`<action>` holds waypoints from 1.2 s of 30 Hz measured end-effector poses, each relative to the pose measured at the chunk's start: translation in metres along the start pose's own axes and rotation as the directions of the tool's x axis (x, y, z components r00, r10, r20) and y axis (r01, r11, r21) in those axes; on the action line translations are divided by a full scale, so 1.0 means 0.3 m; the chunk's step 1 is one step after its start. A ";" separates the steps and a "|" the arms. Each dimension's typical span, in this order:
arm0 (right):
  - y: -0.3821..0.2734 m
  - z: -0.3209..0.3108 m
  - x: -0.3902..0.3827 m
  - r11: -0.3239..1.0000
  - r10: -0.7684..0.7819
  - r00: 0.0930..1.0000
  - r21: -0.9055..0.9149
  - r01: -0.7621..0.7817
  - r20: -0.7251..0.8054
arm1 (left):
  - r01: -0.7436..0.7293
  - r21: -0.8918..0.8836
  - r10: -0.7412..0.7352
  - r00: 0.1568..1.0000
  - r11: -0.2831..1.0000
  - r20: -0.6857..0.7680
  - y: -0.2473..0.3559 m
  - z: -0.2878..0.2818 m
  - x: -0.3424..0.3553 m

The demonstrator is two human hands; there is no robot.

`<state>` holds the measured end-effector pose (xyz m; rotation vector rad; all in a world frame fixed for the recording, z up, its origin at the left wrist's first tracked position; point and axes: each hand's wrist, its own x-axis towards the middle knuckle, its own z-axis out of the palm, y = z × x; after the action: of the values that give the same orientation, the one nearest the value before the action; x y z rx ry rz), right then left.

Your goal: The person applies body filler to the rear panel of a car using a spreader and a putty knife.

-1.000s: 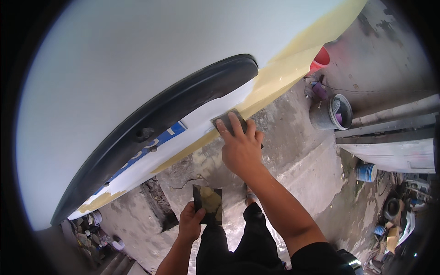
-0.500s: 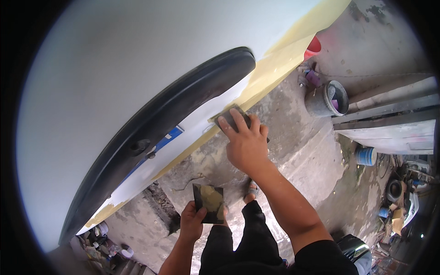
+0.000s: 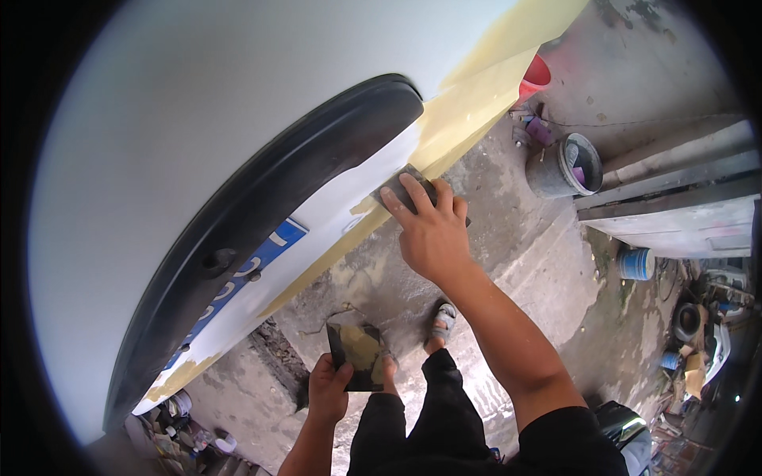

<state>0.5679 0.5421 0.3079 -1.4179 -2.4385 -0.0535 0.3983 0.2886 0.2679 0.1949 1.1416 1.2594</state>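
My right hand (image 3: 436,238) grips a dark flat putty spreader (image 3: 426,183), fingers spread over its back. The spreader's edge lies against the lower border of a white vehicle panel (image 3: 341,208), where yellowish putty (image 3: 444,135) coats a long band. A small putty patch sits just left of the spreader. Lower down, my left hand (image 3: 327,390) holds a dark rectangular putty board (image 3: 365,355) by its left side, thumb on top. Yellowish putty is smeared over the board's face.
Above the putty band runs a long curved black trim piece (image 3: 270,190) with a blue plate (image 3: 290,232) under it. A grey bucket (image 3: 548,170), a red bucket (image 3: 533,78) and a blue tin (image 3: 635,264) stand rightward. A rubble-filled gap (image 3: 278,357) breaks the concrete floor.
The spreader has slid a little to the right along the panel's lower border. My left hand with the board has stayed nearly in place. The view has shifted slightly, showing more of the blue plate.
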 end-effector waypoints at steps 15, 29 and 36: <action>0.043 0.068 -0.009 0.999 -0.028 0.993 -0.027 0.025 -0.117 | 0.002 0.009 -0.001 1.000 1.000 -0.030 -0.051 -0.012 0.009; -0.049 0.039 -0.042 0.999 0.035 0.999 0.025 -0.034 -0.011 | -0.045 -0.044 0.044 0.998 0.998 -0.038 -0.038 0.011 0.026; -0.073 -0.089 -0.208 0.699 -0.032 0.998 0.715 -0.021 0.061 | -0.199 -0.224 0.191 0.980 0.954 -0.056 0.067 0.123 0.088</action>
<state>0.5845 0.4736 0.3178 -1.0385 -2.1131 0.8726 0.4102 0.3339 0.2842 0.1153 1.0143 1.5640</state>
